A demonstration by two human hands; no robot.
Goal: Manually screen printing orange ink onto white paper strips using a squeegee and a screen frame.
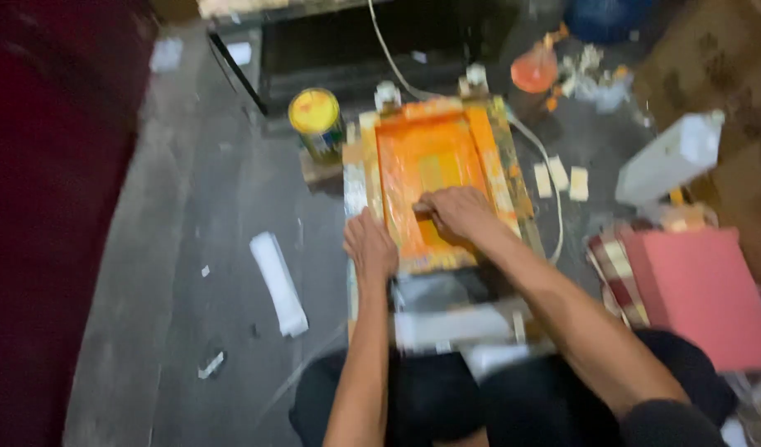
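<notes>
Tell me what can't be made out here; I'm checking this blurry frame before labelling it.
Head view:
- Tool under the right hand: hidden by the fingers.
- Left hand grip on the orange frame: smeared by blur.
- Tin label: blurred.
- Red board: partly hidden by the arm.

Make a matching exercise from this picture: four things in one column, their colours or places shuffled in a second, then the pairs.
Things:
1. paint can
2. printing frame
3. rolled paper
4. flat block

Descriptions:
A. white, on the floor left of the hands
B. pink, at the right
C. yellow top, left of the frame
D. orange, under the right hand

Pairs: 1-C, 2-D, 3-A, 4-B
</notes>
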